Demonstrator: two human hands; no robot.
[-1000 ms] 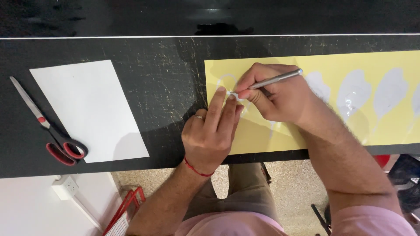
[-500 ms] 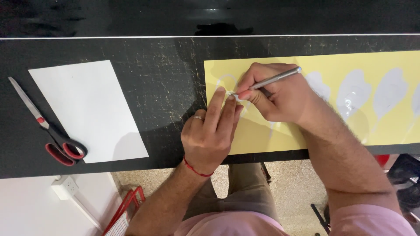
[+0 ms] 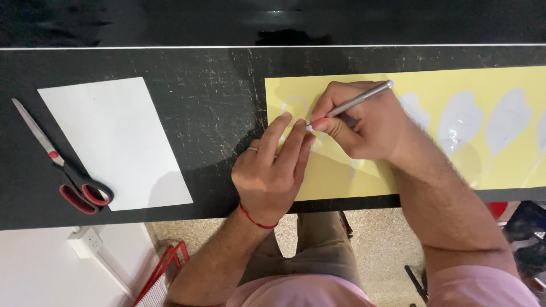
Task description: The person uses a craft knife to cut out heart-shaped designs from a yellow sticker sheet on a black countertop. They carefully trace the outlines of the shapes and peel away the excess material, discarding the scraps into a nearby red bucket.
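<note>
Black, scratched surface (image 3: 216, 102) is carrying a long yellow sheet (image 3: 443, 82) at your right, lying flat with pale grey-white shapes (image 3: 458, 122) along it. Your right hand (image 3: 364, 122) is gripping a slim silver craft knife (image 3: 358, 100) like a pen, its tip touching the sheet's left end on a faint curved outline. Your left hand (image 3: 270, 170) is pressing flat on the sheet with fingers (image 3: 296, 139) extended just beside the tip, grasping nothing. White paper (image 3: 116, 142) is lying well apart at left, with red-handled scissors (image 3: 62, 165) just beside it, closed.
</note>
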